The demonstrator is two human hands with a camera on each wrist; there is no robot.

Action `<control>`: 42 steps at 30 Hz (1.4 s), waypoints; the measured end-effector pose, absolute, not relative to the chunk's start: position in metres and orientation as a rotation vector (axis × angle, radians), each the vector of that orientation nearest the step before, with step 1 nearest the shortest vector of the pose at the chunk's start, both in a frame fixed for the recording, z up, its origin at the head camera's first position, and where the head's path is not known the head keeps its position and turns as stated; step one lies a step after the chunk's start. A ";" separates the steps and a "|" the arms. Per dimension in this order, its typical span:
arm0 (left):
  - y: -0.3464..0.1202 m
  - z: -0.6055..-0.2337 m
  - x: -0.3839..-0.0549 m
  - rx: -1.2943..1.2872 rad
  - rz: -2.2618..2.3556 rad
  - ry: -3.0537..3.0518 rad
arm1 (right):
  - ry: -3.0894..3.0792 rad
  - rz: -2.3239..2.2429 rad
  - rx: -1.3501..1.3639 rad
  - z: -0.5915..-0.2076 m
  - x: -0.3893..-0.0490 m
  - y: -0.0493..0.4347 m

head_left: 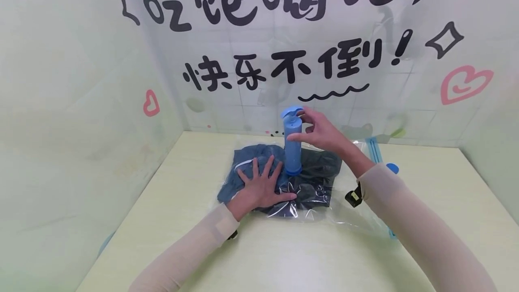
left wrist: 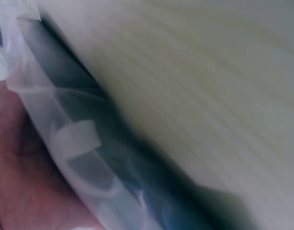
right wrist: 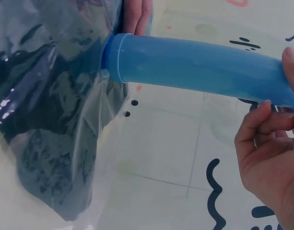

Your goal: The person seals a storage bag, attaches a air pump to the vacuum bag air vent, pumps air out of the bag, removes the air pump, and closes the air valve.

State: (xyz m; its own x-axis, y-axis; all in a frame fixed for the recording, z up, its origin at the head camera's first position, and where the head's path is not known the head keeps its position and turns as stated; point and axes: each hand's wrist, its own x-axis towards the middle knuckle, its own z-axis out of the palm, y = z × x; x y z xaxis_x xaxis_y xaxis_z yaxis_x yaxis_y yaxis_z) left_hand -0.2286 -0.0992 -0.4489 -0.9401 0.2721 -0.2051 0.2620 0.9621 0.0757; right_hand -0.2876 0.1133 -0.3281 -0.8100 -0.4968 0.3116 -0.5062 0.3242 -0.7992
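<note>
A clear plastic vacuum bag [head_left: 279,217] lies on the table with folded dark clothes [head_left: 318,166] inside, bluish at the left. My left hand [head_left: 261,188] rests on the bag with its fingers spread wide over the bluish clothes; in the left wrist view the hand [left wrist: 27,177] sits against the bag's plastic. A blue hand pump [head_left: 293,148] stands upright on the bag, its lower end against the plastic. Near its top, my right hand [head_left: 322,132] holds the pump between thumb and fingers, beside the light blue handle [head_left: 292,111].
The bag's blue zip strip [head_left: 374,150] runs along its right end, partly hidden by my right forearm. A round blue cap [head_left: 392,168] shows just beyond that sleeve. Printed wall covering [head_left: 259,120] rises behind the pale table [head_left: 300,260] and along its sides.
</note>
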 end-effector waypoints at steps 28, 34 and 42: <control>-0.098 -0.446 -0.227 0.410 0.010 2.904 | -2.444 1.621 0.994 -0.329 -0.290 0.102; -0.098 -0.444 -0.226 0.411 0.006 2.913 | -2.502 1.733 1.167 -0.320 -0.293 0.117; -0.098 -0.444 -0.226 0.407 0.032 2.911 | -2.512 1.639 1.014 -0.325 -0.293 0.114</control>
State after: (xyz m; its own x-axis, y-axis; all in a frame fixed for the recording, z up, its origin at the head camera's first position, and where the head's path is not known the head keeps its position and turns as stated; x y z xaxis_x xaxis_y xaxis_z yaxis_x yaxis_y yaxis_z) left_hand -0.2259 -0.0979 -0.4442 -0.9416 0.2736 -0.1961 0.2693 0.9618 0.0490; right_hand -0.2933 0.1137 -0.3249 -0.7945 -0.5211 0.3117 -0.4952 0.2590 -0.8293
